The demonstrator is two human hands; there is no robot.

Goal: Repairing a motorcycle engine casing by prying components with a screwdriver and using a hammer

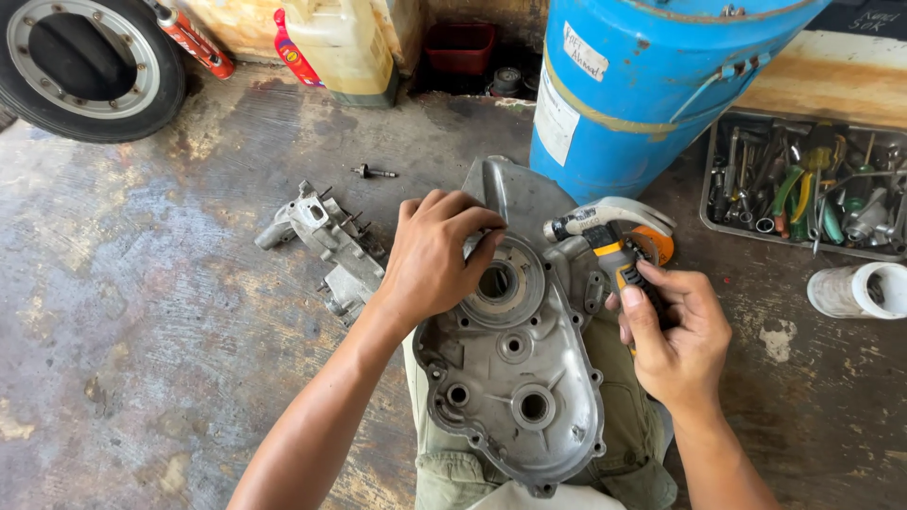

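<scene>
A grey aluminium engine case cover rests across my lap, its inner side up with several round bores. My left hand lies on its upper part, fingers curled around the rim of the large bearing bore. My right hand grips the black and yellow handle of a hammer, whose metal head points left just above the cover's top edge.
A second grey casing piece lies on the stained concrete floor to the left, a small bolt beyond it. A blue drum stands behind. A tray of tools and a white cup sit right. A tyre is top left.
</scene>
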